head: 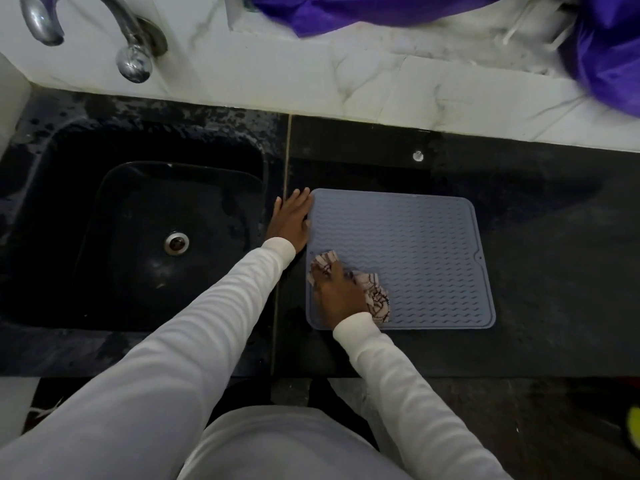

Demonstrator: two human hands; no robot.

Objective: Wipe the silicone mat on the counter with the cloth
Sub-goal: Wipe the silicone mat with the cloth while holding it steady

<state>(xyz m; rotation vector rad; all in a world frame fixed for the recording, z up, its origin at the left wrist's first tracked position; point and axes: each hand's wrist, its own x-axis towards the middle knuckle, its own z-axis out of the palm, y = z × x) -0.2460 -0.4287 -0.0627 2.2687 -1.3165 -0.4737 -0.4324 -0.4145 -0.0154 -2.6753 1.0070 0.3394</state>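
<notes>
A grey-blue ribbed silicone mat lies flat on the black counter, right of the sink. My right hand presses a crumpled white cloth with dark lines onto the mat's near left part; cloth sticks out beyond the fingers and beside the wrist. Flat on the counter, my left hand rests with straight fingers against the mat's left edge, the thumb touching that edge.
A black sink with a metal drain lies to the left, wet around its rim. A chrome tap hangs from the white marble wall. Purple fabric lies on the ledge at the back right.
</notes>
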